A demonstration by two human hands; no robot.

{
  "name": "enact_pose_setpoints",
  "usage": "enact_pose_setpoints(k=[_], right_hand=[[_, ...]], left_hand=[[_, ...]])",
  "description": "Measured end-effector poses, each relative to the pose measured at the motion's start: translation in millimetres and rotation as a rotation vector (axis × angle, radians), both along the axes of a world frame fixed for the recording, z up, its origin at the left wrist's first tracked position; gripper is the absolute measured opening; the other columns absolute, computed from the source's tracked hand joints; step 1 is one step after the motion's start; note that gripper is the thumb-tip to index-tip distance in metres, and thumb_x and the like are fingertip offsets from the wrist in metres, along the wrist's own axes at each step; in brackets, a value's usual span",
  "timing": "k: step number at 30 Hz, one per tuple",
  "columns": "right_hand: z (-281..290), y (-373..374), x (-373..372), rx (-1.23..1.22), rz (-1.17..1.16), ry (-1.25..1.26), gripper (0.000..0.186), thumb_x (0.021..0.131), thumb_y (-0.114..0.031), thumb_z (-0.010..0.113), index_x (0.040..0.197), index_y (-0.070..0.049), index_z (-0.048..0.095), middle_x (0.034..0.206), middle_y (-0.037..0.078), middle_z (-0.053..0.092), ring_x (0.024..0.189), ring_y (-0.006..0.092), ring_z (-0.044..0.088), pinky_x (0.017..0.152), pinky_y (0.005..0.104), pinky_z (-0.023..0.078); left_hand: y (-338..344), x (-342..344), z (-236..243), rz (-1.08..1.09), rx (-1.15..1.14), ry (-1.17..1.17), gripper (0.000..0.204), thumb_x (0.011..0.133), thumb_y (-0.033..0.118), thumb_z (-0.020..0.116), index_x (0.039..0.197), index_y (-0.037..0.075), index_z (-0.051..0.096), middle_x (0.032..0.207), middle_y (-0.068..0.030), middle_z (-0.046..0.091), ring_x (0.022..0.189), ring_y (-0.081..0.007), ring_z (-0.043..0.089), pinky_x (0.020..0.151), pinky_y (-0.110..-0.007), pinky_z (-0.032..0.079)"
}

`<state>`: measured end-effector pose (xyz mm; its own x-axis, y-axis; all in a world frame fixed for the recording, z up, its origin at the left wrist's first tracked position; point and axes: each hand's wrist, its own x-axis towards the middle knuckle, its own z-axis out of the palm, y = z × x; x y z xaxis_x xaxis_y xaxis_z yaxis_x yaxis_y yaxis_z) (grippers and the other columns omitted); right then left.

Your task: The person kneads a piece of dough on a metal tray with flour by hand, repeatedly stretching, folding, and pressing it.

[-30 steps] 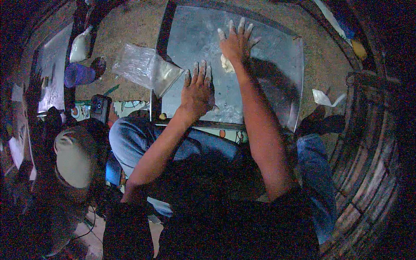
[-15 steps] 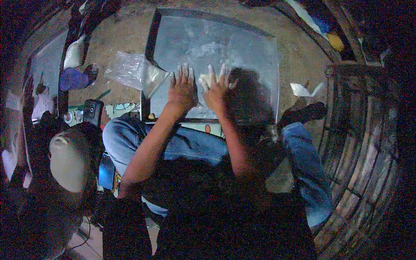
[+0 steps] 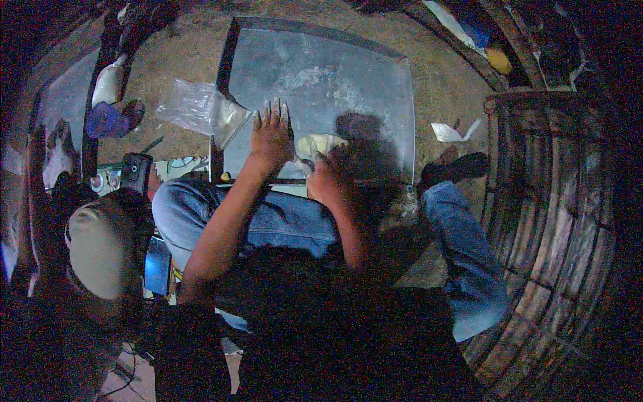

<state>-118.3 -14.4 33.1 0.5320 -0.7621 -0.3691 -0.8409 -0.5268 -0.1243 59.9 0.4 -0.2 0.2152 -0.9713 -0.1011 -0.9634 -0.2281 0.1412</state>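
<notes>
A pale, flattened lump, dough by its look, [image 3: 320,143] lies near the front edge of a grey, white-dusted board [image 3: 382,80] with dark raised sides. My left hand [image 3: 272,142] rests palm down on the board, left of the dough, fingers stretched out and whitened at the tips. At the near edge of the dough is my right hand [image 3: 327,177], its fingers bent onto it; some of them are in shadow. A clear plastic bag [image 3: 191,107] with whitish powder toward its mouth [image 3: 228,119] overlaps the board's left side.
A white scrap of plastic [image 3: 450,132] lies right of the board. Slatted wood [image 3: 549,221] runs down the right side. At left are a person's cap [image 3: 97,251], a dark phone [image 3: 136,173], a filled white bag [image 3: 107,84] and another grey board [image 3: 67,94].
My right hand has drawn back toward me, uncovering the dough, and its spread fingers have bent. My left hand stays flat. The whole view has shifted slightly.
</notes>
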Motion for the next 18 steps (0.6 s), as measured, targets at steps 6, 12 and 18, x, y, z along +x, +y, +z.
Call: enact_pose_setpoints(k=[6,12,18], right_hand=[[-36,-9,7,-0.414,-0.010,-0.154,0.069,0.086,-0.043,0.060,0.148,-0.022,0.036,0.155,0.020,0.023,0.142,0.0462,0.020,0.107,0.0707,0.016],[-14,-55,35,-0.481,-0.056,-0.250,0.074,0.086,-0.055,0.058,0.148,-0.023,0.034,0.156,0.020,0.020,0.142,0.0469,0.017,0.109,0.0682,0.016],[-48,-139,93,-0.600,-0.058,-0.520,0.077,0.085,-0.056,0.059,0.148,-0.018,0.034,0.153,0.026,0.022,0.143,0.0494,0.009,0.112,0.0638,0.015]], left_hand=[[2,-6,4,-0.014,-0.010,0.084,0.080,0.085,0.036,0.056,0.149,-0.001,0.024,0.157,-0.0207,0.017,0.146,-0.0361,0.016,0.117,-0.053,0.013],[-9,-20,-1,-0.024,-0.046,0.031,0.064,0.094,0.031,0.043,0.147,-0.002,0.028,0.157,-0.0205,0.019,0.145,-0.0387,0.018,0.116,-0.056,0.011],[1,-15,11,-0.003,-0.034,-0.034,0.068,0.090,0.037,0.047,0.145,0.000,0.032,0.155,-0.0215,0.024,0.142,-0.0390,0.024,0.114,-0.057,0.015]])
